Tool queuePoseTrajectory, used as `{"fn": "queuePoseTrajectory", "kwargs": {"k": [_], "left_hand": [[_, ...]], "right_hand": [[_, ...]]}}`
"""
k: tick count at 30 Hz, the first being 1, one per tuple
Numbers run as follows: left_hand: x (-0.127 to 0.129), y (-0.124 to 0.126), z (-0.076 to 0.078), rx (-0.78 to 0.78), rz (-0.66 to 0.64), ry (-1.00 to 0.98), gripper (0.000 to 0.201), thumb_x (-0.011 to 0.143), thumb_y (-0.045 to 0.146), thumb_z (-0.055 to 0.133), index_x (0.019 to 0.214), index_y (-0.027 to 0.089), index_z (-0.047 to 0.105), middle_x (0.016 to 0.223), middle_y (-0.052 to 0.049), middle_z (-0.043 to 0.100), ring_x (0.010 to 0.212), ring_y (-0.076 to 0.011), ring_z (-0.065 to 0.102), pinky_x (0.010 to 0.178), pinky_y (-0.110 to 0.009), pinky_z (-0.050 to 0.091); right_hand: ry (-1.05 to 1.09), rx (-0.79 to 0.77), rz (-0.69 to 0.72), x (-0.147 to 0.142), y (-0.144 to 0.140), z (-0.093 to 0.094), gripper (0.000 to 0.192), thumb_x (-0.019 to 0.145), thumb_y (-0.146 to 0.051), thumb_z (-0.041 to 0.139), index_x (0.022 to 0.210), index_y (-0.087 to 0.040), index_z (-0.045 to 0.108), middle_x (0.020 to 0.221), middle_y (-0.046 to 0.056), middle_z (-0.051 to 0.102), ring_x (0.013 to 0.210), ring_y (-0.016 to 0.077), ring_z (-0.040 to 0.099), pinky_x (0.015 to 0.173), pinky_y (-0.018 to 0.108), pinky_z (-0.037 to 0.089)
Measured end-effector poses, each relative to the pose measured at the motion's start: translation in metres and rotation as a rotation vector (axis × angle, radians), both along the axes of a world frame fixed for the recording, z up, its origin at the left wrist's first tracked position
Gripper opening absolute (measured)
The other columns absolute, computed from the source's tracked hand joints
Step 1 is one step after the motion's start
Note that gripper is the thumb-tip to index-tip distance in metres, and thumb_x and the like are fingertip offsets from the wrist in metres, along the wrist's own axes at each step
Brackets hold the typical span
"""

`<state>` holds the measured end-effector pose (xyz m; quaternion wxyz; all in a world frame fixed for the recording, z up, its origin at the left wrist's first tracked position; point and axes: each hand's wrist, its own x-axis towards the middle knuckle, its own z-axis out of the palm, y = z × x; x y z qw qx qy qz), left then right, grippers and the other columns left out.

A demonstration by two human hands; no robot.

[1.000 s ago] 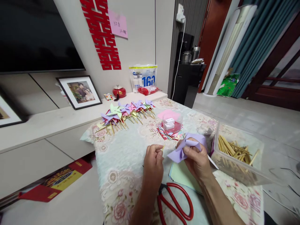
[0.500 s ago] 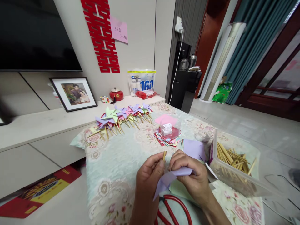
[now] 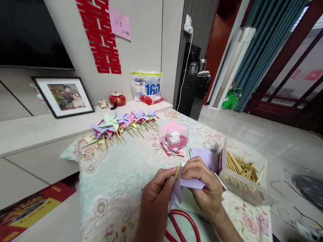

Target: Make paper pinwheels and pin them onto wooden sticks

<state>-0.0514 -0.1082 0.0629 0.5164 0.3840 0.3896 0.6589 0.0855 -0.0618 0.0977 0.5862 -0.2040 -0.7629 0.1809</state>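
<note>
My left hand (image 3: 159, 193) pinches a thin wooden stick (image 3: 177, 171) near its tip, between thumb and forefinger. My right hand (image 3: 202, 179) is closed on a folded purple paper pinwheel (image 3: 193, 183), whose blades hang down between the two hands. The stick's end is right against the paper, though my fingers hide where they meet. Below my hands lie red-handled scissors (image 3: 185, 223), partly covered by my left wrist. Purple paper sheets (image 3: 203, 157) and a pale green sheet (image 3: 191, 203) rest under and behind my right hand.
A clear plastic box of wooden sticks (image 3: 242, 171) stands at the right. Finished pinwheels (image 3: 111, 122) lie in a row at the far left of the flowered tablecloth (image 3: 113, 171). A round clear tub (image 3: 185, 136) sits on patterned papers (image 3: 168, 149) in the middle.
The stick and the purple pinwheel have come together; before, a gap showed between them. The paper has turned, its blades now hanging more steeply. The view has shifted slightly right.
</note>
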Motion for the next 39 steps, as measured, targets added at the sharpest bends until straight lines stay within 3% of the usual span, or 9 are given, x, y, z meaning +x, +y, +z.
{"fn": "queuePoseTrajectory", "kwargs": {"k": [19, 33, 39], "left_hand": [[-0.001, 0.000, 0.011, 0.213, 0.011, 0.195, 0.024, 0.091, 0.020, 0.064, 0.107, 0.031, 0.077, 0.098, -0.002, 0.071, 0.093, -0.0161, 0.066, 0.080, -0.023, 0.052], [-0.001, -0.004, 0.019, 0.223, 0.033, 0.270, 0.023, 0.092, 0.022, 0.063, 0.110, 0.030, 0.076, 0.098, -0.003, 0.070, 0.089, -0.0165, 0.066, 0.078, -0.024, 0.052], [0.000, -0.004, 0.022, 0.258, 0.117, 0.320, 0.022, 0.092, 0.021, 0.062, 0.108, 0.028, 0.076, 0.093, -0.003, 0.069, 0.085, -0.0157, 0.065, 0.074, -0.023, 0.051]], "right_hand": [[0.048, -0.002, -0.011, 0.001, -0.001, 0.000, 0.027, 0.084, 0.001, 0.059, 0.093, -0.022, 0.068, 0.084, 0.003, 0.065, 0.078, 0.0196, 0.059, 0.071, 0.036, 0.047], [0.043, -0.030, -0.011, 0.002, -0.004, -0.002, 0.022, 0.086, 0.001, 0.056, 0.090, -0.019, 0.064, 0.085, 0.004, 0.064, 0.081, 0.0180, 0.061, 0.071, 0.033, 0.049], [0.041, -0.038, -0.005, 0.002, -0.004, -0.001, 0.023, 0.086, 0.001, 0.055, 0.090, -0.019, 0.064, 0.086, 0.004, 0.065, 0.082, 0.0176, 0.062, 0.073, 0.033, 0.050]]}}
